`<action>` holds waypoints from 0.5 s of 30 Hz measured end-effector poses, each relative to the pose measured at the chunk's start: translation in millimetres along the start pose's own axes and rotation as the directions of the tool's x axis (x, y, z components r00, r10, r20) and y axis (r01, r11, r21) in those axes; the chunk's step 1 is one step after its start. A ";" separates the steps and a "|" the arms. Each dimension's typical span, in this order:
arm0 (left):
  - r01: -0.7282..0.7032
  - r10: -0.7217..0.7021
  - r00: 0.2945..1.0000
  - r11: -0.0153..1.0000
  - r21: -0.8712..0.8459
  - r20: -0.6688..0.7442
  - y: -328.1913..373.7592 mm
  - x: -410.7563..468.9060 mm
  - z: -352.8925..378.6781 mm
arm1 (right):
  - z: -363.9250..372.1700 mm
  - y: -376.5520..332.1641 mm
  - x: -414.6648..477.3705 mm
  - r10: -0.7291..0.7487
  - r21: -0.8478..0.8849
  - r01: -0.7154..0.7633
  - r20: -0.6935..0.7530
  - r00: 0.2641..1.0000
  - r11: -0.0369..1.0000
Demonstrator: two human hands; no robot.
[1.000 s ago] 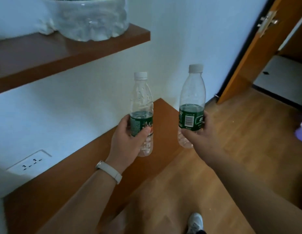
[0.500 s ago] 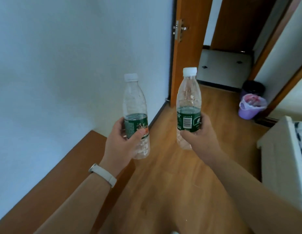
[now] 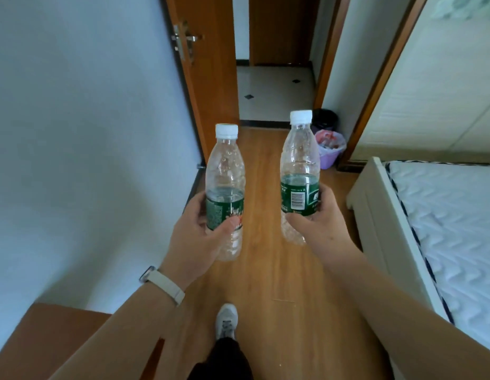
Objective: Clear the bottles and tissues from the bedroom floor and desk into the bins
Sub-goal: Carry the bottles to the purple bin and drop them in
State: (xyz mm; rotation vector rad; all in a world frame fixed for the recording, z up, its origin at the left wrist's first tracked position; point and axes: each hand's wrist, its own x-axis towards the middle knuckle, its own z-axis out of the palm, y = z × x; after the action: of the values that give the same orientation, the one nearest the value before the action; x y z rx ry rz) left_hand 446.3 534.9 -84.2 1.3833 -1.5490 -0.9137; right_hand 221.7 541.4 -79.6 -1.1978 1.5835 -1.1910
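Note:
My left hand (image 3: 195, 237) grips an empty clear plastic bottle (image 3: 225, 171) with a white cap and green label, held upright. My right hand (image 3: 316, 223) grips a second, similar bottle (image 3: 300, 157), also upright and a little farther forward. Both are carried at chest height over the wooden floor. Ahead by the doorway stands a purple bin (image 3: 331, 150) lined with a bag and holding rubbish, and behind it a black bin (image 3: 324, 120), partly hidden by the right bottle.
A white wall runs along the left, with the desk corner (image 3: 54, 333) at bottom left. A bed (image 3: 441, 229) with a white mattress fills the right. The wooden door (image 3: 208, 72) stands open to a tiled hallway. My shoe (image 3: 226, 319) is on the floor strip between them.
The view has swung right from the desk and shelf toward the doorway. The bins and the bed have come into view ahead. Both hands still hold their bottles upright.

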 end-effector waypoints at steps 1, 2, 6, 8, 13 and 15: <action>-0.005 0.005 1.000 1.000 -0.008 0.022 -5.6 19.2 2.0 | 2.5 -2.6 13.5 0.008 -0.006 -0.008 -0.015 1.000 1.000; -0.011 0.012 0.999 1.000 -0.021 0.046 -10.9 40.2 4.1 | 5.3 -4.1 28.2 0.016 -0.015 -0.016 -0.031 0.999 1.000; -0.022 0.034 0.990 0.996 -0.088 0.138 -25.8 127.4 7.4 | 15.9 -15.2 83.9 0.042 -0.051 -0.048 -0.111 0.993 0.998; -0.039 0.054 0.986 0.995 -0.096 0.158 -32.2 172.8 4.7 | 26.6 -25.8 114.5 0.038 -0.086 -0.051 -0.141 0.989 0.995; -0.060 0.082 0.979 0.991 -0.123 0.186 -41.7 267.5 -8.1 | 58.8 -48.1 187.2 0.060 -0.116 -0.088 -0.228 0.972 0.989; -0.075 0.099 0.978 0.988 -0.135 0.185 -44.1 296.3 -12.1 | 67.6 -55.7 211.1 0.053 -0.144 -0.090 -0.242 0.969 0.986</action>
State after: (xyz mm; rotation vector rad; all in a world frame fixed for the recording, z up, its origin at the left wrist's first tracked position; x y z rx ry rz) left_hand 464.5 235.7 -84.7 1.1556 -1.6493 -1.0976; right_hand 249.6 316.0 -53.2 -1.1153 1.9110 -1.2193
